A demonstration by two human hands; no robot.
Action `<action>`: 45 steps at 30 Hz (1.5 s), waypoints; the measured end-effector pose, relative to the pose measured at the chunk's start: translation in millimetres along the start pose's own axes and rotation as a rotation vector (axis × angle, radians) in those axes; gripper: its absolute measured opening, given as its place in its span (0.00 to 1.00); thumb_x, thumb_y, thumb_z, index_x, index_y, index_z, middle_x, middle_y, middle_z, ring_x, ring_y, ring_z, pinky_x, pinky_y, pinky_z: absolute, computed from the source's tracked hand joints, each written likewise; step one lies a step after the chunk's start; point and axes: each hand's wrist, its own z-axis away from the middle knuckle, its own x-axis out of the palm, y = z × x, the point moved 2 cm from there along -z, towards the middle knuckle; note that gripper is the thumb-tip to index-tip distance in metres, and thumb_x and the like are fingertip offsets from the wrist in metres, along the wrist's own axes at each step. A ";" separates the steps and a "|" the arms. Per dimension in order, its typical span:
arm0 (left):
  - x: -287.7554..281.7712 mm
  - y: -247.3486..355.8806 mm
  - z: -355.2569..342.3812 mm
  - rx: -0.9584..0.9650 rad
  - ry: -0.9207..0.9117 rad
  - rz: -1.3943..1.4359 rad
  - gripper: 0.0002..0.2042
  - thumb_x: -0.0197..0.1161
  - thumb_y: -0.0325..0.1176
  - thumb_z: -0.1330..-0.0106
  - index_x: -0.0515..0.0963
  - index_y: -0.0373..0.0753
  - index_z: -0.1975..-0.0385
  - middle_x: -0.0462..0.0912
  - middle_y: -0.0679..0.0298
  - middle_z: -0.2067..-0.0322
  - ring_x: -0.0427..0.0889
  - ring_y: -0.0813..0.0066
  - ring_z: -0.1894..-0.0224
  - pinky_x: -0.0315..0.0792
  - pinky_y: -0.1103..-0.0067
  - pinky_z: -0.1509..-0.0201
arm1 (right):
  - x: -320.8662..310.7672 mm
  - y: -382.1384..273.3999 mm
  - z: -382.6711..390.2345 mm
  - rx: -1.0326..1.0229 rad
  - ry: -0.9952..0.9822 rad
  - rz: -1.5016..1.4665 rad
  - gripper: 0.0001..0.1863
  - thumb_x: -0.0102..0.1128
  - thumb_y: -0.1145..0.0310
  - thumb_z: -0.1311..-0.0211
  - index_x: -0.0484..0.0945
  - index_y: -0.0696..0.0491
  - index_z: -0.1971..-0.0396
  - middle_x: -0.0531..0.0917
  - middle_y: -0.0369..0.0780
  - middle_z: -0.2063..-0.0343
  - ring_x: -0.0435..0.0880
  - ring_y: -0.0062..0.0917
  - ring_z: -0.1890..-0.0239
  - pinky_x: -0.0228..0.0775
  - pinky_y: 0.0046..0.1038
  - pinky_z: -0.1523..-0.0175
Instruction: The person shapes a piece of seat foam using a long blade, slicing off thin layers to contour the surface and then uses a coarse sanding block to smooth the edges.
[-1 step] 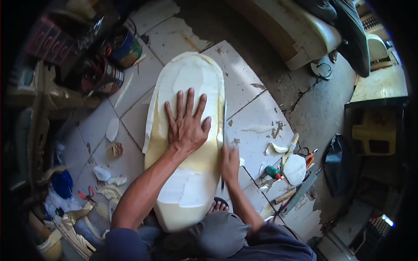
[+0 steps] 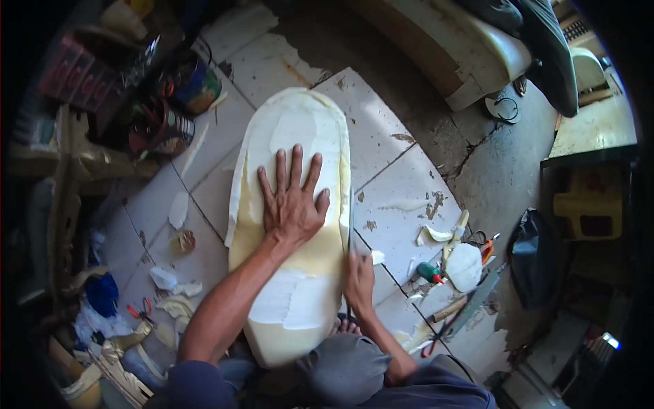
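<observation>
A long foam seat pad point(image 2: 293, 300), white with yellowish patches and rounded at its far end, lies lengthwise in front of me. My left hand point(image 2: 293, 211) is spread flat on its upper face, fingers pointing away. Along the pad's right edge, my right hand point(image 2: 359, 283) is closed round the handle of a long thin blade point(image 2: 351, 221). Seen almost edge-on, the blade runs up beside the foam; whether it is a knife or a saw does not show. A strip of the foam's rim stands slightly apart on that side.
On the tiles at right lie foam scraps point(image 2: 436, 235), a green bottle with a red tip point(image 2: 429, 273) and a long flat blade point(image 2: 477, 296). Red-handled scissors point(image 2: 140, 309) and offcuts lie at left. Tool buckets point(image 2: 163, 129) stand far left. Another person's leg point(image 2: 555, 61) shows far right.
My right hand and the blade have shifted a little toward me along the pad's edge. My left hand stays flat on the foam; the view has shifted slightly.
</observation>
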 end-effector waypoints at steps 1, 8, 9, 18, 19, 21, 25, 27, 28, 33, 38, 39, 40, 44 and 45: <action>6.2 -0.5 -1.9 0.012 0.012 -0.012 0.35 0.54 0.49 0.27 0.57 0.51 0.20 0.48 0.52 0.19 0.43 0.42 0.18 0.34 0.39 0.21 | -6.5 6.2 51.1 -0.018 0.018 -0.166 0.26 0.47 0.55 0.19 0.78 0.54 0.33 0.77 0.45 0.32 0.66 0.35 0.24 0.49 0.37 0.20; 3.0 19.4 -12.0 0.059 -0.068 -0.065 0.36 0.53 0.49 0.26 0.51 0.53 0.18 0.42 0.52 0.18 0.38 0.42 0.17 0.33 0.37 0.22 | -13.1 -20.0 -107.7 -0.038 0.028 0.350 0.26 0.50 0.52 0.21 0.77 0.50 0.33 0.76 0.58 0.62 0.75 0.47 0.57 0.68 0.40 0.45; 2.1 15.0 -14.8 0.055 -0.059 -0.071 0.36 0.52 0.48 0.26 0.51 0.53 0.18 0.42 0.52 0.18 0.38 0.42 0.17 0.33 0.37 0.22 | -12.2 -6.7 -83.9 -0.105 0.005 0.399 0.26 0.51 0.52 0.21 0.77 0.50 0.33 0.77 0.58 0.61 0.75 0.46 0.57 0.68 0.39 0.46; 15.1 34.3 -19.3 0.091 -0.061 -0.084 0.35 0.51 0.48 0.24 0.52 0.50 0.19 0.42 0.52 0.18 0.38 0.42 0.18 0.35 0.37 0.22 | -24.8 -30.2 -141.6 -0.023 0.175 0.162 0.24 0.55 0.53 0.24 0.81 0.48 0.36 0.77 0.53 0.66 0.74 0.44 0.57 0.66 0.41 0.46; 11.9 23.3 -13.7 0.079 -0.077 -0.085 0.35 0.51 0.48 0.25 0.52 0.50 0.19 0.42 0.52 0.18 0.38 0.41 0.18 0.34 0.37 0.23 | -14.4 -25.1 -122.5 -0.026 0.156 0.172 0.24 0.56 0.54 0.24 0.81 0.48 0.36 0.78 0.52 0.65 0.74 0.44 0.57 0.66 0.41 0.46; 6.4 0.8 -13.7 0.030 -0.067 -0.078 0.36 0.51 0.49 0.25 0.52 0.51 0.19 0.42 0.51 0.18 0.38 0.39 0.18 0.33 0.36 0.23 | -3.5 -14.1 -55.4 -0.078 0.103 0.205 0.23 0.57 0.55 0.25 0.81 0.49 0.36 0.78 0.51 0.64 0.74 0.42 0.57 0.66 0.40 0.46; 6.5 3.5 -9.0 0.028 -0.045 -0.147 0.35 0.50 0.48 0.24 0.52 0.52 0.19 0.42 0.52 0.18 0.38 0.42 0.18 0.34 0.37 0.22 | -8.3 24.1 50.1 -0.051 0.141 0.095 0.22 0.59 0.58 0.26 0.83 0.52 0.38 0.75 0.47 0.68 0.72 0.38 0.60 0.65 0.39 0.48; -1.0 8.8 -5.4 0.031 -0.063 -0.128 0.35 0.50 0.48 0.24 0.51 0.51 0.19 0.42 0.51 0.18 0.38 0.41 0.18 0.34 0.37 0.22 | -6.8 -4.4 -22.8 -0.069 0.122 0.191 0.22 0.58 0.56 0.25 0.83 0.50 0.38 0.75 0.48 0.68 0.72 0.39 0.60 0.65 0.39 0.48; 7.9 17.8 -11.7 0.048 -0.056 -0.114 0.35 0.50 0.48 0.24 0.51 0.51 0.19 0.42 0.51 0.18 0.38 0.41 0.18 0.34 0.37 0.22 | -9.3 -12.9 -77.0 -0.120 0.162 0.192 0.22 0.57 0.54 0.25 0.83 0.48 0.38 0.74 0.51 0.65 0.72 0.41 0.59 0.65 0.39 0.48; 8.2 0.1 -11.6 0.017 -0.062 -0.110 0.35 0.51 0.48 0.25 0.52 0.51 0.19 0.42 0.51 0.18 0.39 0.41 0.18 0.35 0.37 0.23 | 3.4 -2.6 -58.0 -0.115 0.145 0.175 0.24 0.58 0.53 0.25 0.82 0.47 0.37 0.73 0.49 0.65 0.72 0.40 0.56 0.65 0.39 0.45; 2.0 2.5 -7.8 0.026 -0.038 -0.131 0.35 0.50 0.47 0.25 0.52 0.51 0.19 0.42 0.50 0.18 0.38 0.40 0.18 0.34 0.37 0.23 | -2.1 22.9 25.4 0.010 0.135 0.112 0.22 0.59 0.58 0.26 0.82 0.48 0.37 0.73 0.45 0.66 0.71 0.36 0.60 0.64 0.37 0.48; -1.5 3.8 -4.1 0.024 -0.051 -0.127 0.35 0.50 0.47 0.25 0.52 0.51 0.19 0.42 0.50 0.18 0.39 0.40 0.18 0.34 0.37 0.23 | 0.7 9.4 -15.4 -0.022 0.154 0.151 0.22 0.59 0.58 0.26 0.82 0.47 0.37 0.73 0.46 0.65 0.71 0.36 0.60 0.64 0.37 0.48; 8.5 17.9 -13.7 0.043 -0.046 -0.101 0.35 0.50 0.47 0.25 0.52 0.51 0.19 0.42 0.50 0.18 0.39 0.39 0.18 0.34 0.37 0.23 | -4.1 0.6 -72.4 -0.155 0.222 0.222 0.22 0.57 0.54 0.25 0.82 0.46 0.37 0.72 0.49 0.64 0.71 0.39 0.59 0.65 0.38 0.49; 8.8 5.1 -9.5 0.042 -0.073 -0.108 0.36 0.51 0.48 0.25 0.51 0.50 0.19 0.42 0.50 0.18 0.39 0.39 0.18 0.35 0.36 0.23 | 6.9 -4.8 -86.9 -0.040 0.134 0.104 0.24 0.57 0.51 0.25 0.82 0.46 0.36 0.71 0.48 0.66 0.70 0.39 0.59 0.63 0.36 0.46; 4.0 -3.6 -11.1 0.021 -0.055 -0.126 0.36 0.51 0.48 0.25 0.51 0.50 0.19 0.42 0.50 0.18 0.39 0.39 0.18 0.35 0.36 0.23 | 8.6 7.7 -51.0 -0.062 0.081 0.095 0.24 0.57 0.51 0.25 0.81 0.46 0.36 0.71 0.47 0.66 0.70 0.38 0.58 0.63 0.35 0.46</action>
